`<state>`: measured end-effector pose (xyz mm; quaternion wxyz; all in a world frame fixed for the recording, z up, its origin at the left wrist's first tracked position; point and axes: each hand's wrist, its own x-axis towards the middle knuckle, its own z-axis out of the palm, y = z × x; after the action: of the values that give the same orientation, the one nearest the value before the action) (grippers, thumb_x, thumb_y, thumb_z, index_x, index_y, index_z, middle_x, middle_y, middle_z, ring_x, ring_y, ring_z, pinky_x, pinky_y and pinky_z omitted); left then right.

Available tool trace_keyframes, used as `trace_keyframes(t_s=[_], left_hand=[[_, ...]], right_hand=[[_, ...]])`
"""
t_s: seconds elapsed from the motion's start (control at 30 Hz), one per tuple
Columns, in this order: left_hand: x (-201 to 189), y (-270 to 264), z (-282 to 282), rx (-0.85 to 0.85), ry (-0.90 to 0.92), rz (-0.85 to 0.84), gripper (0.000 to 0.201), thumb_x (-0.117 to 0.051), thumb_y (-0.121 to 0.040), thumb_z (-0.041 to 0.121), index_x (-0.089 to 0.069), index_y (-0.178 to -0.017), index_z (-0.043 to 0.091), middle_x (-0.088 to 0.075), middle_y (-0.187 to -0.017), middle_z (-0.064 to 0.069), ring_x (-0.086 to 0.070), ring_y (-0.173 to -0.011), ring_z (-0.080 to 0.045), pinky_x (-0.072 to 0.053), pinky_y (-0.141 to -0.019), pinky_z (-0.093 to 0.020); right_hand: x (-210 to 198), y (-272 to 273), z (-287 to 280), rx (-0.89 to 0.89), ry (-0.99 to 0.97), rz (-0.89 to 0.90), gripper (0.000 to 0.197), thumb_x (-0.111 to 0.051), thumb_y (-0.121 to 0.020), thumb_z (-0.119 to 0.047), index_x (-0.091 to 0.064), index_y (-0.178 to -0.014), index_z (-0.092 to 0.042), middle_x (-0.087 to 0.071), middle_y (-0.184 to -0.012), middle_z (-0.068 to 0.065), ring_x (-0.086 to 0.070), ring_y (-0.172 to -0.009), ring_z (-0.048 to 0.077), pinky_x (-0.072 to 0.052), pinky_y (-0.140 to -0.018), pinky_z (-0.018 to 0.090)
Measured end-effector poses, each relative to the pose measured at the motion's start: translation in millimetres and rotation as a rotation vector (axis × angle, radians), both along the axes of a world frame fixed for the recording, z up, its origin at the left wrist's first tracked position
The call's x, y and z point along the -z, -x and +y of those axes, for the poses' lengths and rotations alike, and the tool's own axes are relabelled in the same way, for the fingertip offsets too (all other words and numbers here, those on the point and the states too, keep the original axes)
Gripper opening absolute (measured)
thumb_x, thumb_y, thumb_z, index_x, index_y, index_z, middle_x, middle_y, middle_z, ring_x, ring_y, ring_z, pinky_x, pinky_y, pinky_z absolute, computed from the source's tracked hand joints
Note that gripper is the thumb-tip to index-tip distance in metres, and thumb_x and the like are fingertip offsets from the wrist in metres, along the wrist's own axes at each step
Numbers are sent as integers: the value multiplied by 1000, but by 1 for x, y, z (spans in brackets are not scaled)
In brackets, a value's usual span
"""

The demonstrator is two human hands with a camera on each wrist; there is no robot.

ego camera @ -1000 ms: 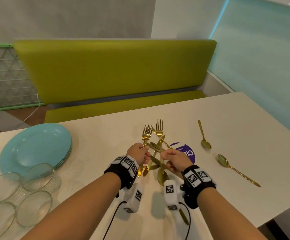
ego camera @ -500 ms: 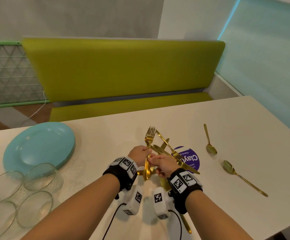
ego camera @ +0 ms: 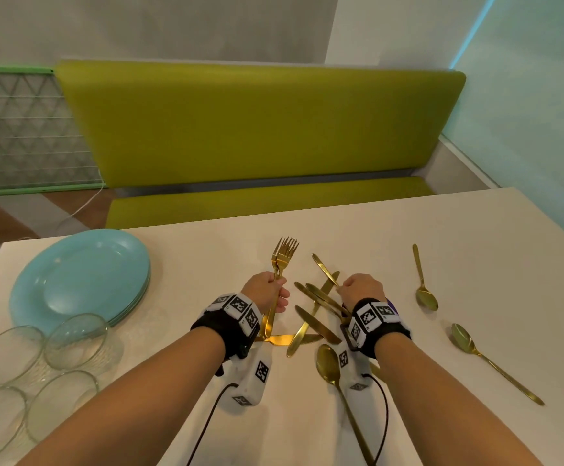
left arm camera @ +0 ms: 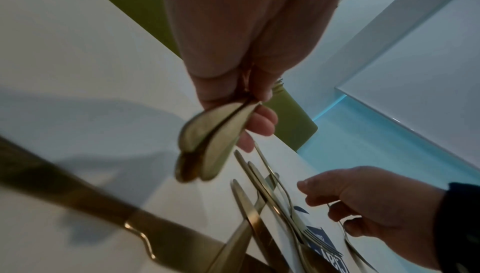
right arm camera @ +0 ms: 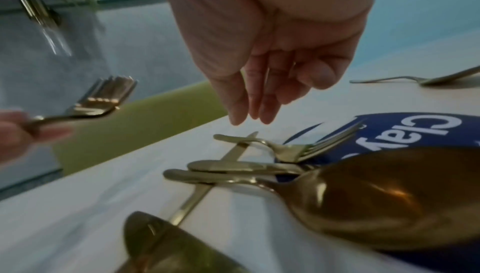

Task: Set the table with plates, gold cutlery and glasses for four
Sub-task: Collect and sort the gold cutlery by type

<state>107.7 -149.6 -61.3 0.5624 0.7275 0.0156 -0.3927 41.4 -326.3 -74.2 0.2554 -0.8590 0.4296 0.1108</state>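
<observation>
Hard to count the gold forks (ego camera: 284, 255): at least two overlapping heads in the head view, perhaps more by the blurred handle ends in the left wrist view. Cannot see most of the purple sticker (right arm camera: 415, 131), covered by the right wrist in the head view and partly blocked by a spoon bowl close to the right wrist camera. Four glass bowls (ego camera: 75, 341) at the near left, two of them cut off by the frame edge.

Grips the forks in the left hand (ego camera: 267, 292), fingers wrapped round the handles, above the white table (ego camera: 425, 227) and just left of the pile of gold cutlery (ego camera: 317, 325). Holds them nearly upright, tines up and toward the green bench (ego camera: 257, 129), handle ends down near the tabletop.

Holds nothing in the right hand (ego camera: 363, 290): fingers slack, hanging down just over the pile, close to one handle tip; contact hard to judge.

In the pile: knives and handles crossed on diagonals, plus one fork (right arm camera: 298, 150) lying flat, tines toward the sticker.

By the right forearm, a large spoon (ego camera: 329, 364), bowl away from the body, handle running out of the bottom edge. Well to the right, apart from each other, a small spoon (ego camera: 426, 297) with bowl toward the body and another large spoon (ego camera: 465, 341) with handle slanting to the near right.

At the left, a stack of teal plates (ego camera: 78, 280), just behind the glass bowls.
</observation>
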Motion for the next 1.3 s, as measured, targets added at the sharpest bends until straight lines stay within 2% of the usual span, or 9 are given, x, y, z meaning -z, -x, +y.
trace_keyframes(t_s=[0.27, 0.43, 0.53, 0.67, 0.8, 0.97, 1.1, 1.23, 1.3], left_hand=[[1, -11, -2, 15, -49, 21, 29, -41, -100, 15, -53, -121, 0, -54, -75, -3, -52, -65, -12, -50, -68, -24], [0, -19, -4, 43, -119, -72, 29, -39, -100, 15, -52, -123, 2, -51, -76, 0, -49, -65, -9, -46, -63, -18], [0, -25, -6, 51, -199, -205, 30, -39, -100, 16, -53, -123, 3, -57, -85, -3, -53, -74, -13, -46, -66, -21], [-4, -29, -6, 132, -359, -389, 27, -43, -98, 19, -55, -120, 9, -62, -118, -12, -59, -106, -26, -47, -91, -32], [-12, -20, -8, 329, -429, -454, 29, -49, -95, 18, -55, -123, 15, -60, -124, -8, -57, -113, -25, -43, -87, -28], [-14, 4, -14, 557, -400, -371, 27, -52, -85, 10, -61, -110, 16, -62, -102, -7, -61, -97, -24, -52, -87, -32], [-18, 26, -19, 677, -394, -404, 11, -56, -80, 10, -59, -90, 13, -54, -73, 1, -54, -80, -22, -44, -61, -24], [-17, 43, -22, 737, -355, -380, 24, -58, -81, 10, -65, -104, 8, -62, -89, -4, -57, -83, -19, -50, -77, -30], [-16, 49, -24, 756, -344, -392, 20, -59, -85, 14, -65, -103, 11, -64, -91, -5, -57, -84, -17, -48, -76, -27]], right_hand=[[26, -12, 1, -84, 171, 151, 24, -51, -93, -27, -69, -97, -12, -69, -92, 6, -66, -85, 21, -56, -80, 32], [24, -12, -4, -183, 234, 165, 26, -47, -94, -25, -67, -106, -13, -68, -105, 7, -62, -100, 23, -52, -90, 35], [11, -9, -7, -345, 376, 167, 28, -44, -96, -23, -63, -114, -16, -64, -114, 6, -55, -110, 23, -47, -93, 32], [-17, -2, 1, -648, 570, 109, 28, -42, -94, -18, -62, -114, -20, -58, -117, 3, -46, -113, 23, -39, -92, 32], [-41, 7, 22, -912, 601, 82, 27, -43, -96, -22, -64, -114, -19, -56, -114, 4, -45, -111, 24, -35, -93, 34], [-60, 20, 45, -1071, 555, 74, 30, -43, -97, -22, -63, -119, -19, -55, -121, 5, -41, -119, 24, -31, -96, 36], [-67, 32, 49, -1060, 533, 77, 27, -46, -96, -25, -64, -116, -24, -56, -120, 1, -42, -118, 22, -31, -95, 34], [-68, 47, 45, -1044, 513, 94, 28, -48, -96, -26, -65, -117, -24, -57, -119, 1, -42, -119, 22, -30, -95, 34], [-69, 54, 44, -1045, 520, 104, 29, -47, -96, -28, -65, -119, -23, -56, -120, 2, -42, -120, 22, -31, -96, 34]])
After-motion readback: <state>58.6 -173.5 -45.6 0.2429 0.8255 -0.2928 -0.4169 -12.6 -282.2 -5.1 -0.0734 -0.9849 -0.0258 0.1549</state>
